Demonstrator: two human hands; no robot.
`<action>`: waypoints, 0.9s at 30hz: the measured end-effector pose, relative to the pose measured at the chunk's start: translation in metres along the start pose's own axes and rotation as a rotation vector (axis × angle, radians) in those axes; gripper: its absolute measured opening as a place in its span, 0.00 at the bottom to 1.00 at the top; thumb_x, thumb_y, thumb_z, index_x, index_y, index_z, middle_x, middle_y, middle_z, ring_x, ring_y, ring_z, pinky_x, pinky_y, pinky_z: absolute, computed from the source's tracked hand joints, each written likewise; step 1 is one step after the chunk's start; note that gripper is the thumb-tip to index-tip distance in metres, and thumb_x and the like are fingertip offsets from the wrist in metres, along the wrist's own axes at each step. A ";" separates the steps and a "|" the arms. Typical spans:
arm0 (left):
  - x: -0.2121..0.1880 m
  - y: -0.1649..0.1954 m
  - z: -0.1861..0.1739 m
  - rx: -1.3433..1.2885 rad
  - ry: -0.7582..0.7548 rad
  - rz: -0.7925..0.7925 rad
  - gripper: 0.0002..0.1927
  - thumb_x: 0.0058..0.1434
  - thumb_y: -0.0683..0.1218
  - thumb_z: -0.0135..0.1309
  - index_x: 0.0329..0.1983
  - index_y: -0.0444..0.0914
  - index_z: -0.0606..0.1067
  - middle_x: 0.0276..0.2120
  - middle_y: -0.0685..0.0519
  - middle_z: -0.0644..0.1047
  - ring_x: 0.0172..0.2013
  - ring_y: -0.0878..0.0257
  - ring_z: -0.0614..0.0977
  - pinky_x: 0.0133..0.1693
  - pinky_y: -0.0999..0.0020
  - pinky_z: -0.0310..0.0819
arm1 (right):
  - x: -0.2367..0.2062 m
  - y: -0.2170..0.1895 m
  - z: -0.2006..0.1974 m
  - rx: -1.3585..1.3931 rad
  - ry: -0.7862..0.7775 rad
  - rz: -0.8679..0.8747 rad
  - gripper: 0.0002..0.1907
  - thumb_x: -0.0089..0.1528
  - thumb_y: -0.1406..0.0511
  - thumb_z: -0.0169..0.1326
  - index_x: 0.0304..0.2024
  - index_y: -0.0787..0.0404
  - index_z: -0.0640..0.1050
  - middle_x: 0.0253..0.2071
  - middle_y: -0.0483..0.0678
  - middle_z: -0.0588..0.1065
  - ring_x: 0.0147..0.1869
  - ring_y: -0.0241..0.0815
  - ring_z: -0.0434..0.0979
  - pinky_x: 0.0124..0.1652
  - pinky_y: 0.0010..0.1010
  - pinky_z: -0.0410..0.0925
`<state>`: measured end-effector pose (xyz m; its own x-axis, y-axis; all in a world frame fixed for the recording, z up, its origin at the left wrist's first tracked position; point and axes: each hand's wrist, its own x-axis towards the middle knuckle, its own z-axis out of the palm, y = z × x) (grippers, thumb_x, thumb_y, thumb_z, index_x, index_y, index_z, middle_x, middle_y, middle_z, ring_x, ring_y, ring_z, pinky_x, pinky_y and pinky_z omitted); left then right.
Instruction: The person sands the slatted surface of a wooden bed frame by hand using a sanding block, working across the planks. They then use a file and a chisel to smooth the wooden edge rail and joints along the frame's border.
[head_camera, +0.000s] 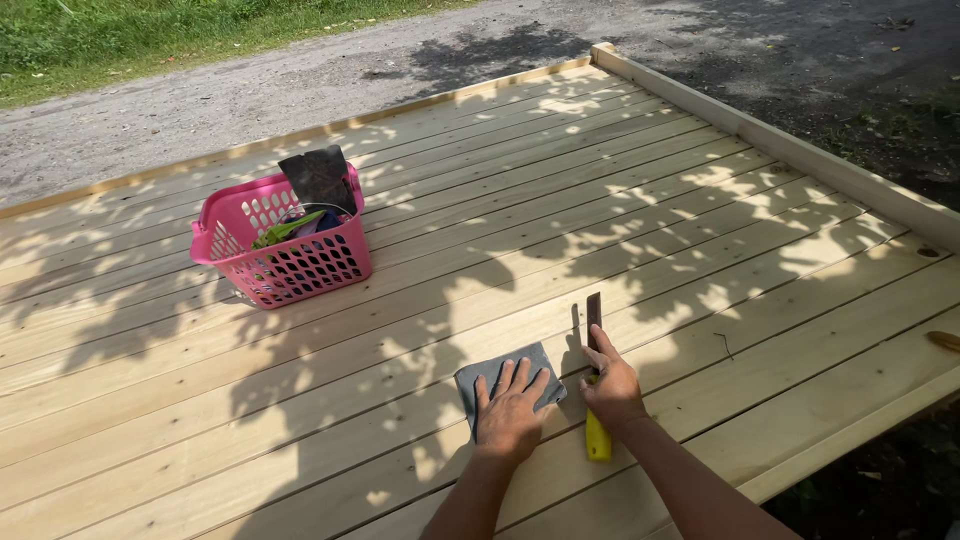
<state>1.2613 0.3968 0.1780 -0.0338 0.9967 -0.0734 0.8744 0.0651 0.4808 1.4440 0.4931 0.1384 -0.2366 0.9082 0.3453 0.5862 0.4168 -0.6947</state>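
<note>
Both forearms reached up from the near edge onto the plank deck (700, 200). Left hand (510, 412) lay flat, fingers spread, pressing on a grey sanding sheet (497, 372) that showed beyond its fingertips and held nothing else. Just to its right, nearly touching, the right hand (611, 386) closed round a chisel (594, 330), forefinger stretched along the blade. Its long axis ran straight away from the grip, dark blade ahead, yellow handle (597, 440) behind the palm. Far off, up and left of both hands, stood a pink basket (290, 260).
</note>
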 end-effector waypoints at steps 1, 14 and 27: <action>0.003 -0.003 -0.005 0.021 0.002 0.029 0.30 0.67 0.60 0.45 0.72 0.54 0.64 0.76 0.55 0.55 0.75 0.57 0.50 0.71 0.40 0.31 | 0.003 0.009 -0.009 0.015 0.005 0.037 0.30 0.48 0.74 0.60 0.56 0.66 0.77 0.75 0.52 0.60 0.61 0.53 0.77 0.54 0.37 0.72; 0.018 0.068 0.013 0.045 -0.137 0.227 0.27 0.69 0.50 0.45 0.72 0.51 0.63 0.76 0.53 0.54 0.76 0.54 0.49 0.70 0.37 0.29 | 0.031 0.055 -0.065 0.388 0.366 0.383 0.43 0.51 0.73 0.56 0.71 0.65 0.61 0.37 0.49 0.78 0.36 0.35 0.76 0.39 0.26 0.71; 0.146 0.194 0.133 0.119 -0.193 0.428 0.33 0.68 0.51 0.46 0.76 0.44 0.55 0.77 0.53 0.51 0.76 0.53 0.47 0.71 0.41 0.32 | 0.053 0.171 -0.171 0.211 0.448 0.699 0.36 0.61 0.71 0.48 0.73 0.62 0.63 0.27 0.55 0.76 0.25 0.45 0.77 0.29 0.37 0.73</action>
<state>1.4907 0.5486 0.1441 0.4221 0.9047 -0.0572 0.8397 -0.3664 0.4009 1.6638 0.6064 0.1461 0.4799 0.8771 -0.0204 0.3164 -0.1946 -0.9285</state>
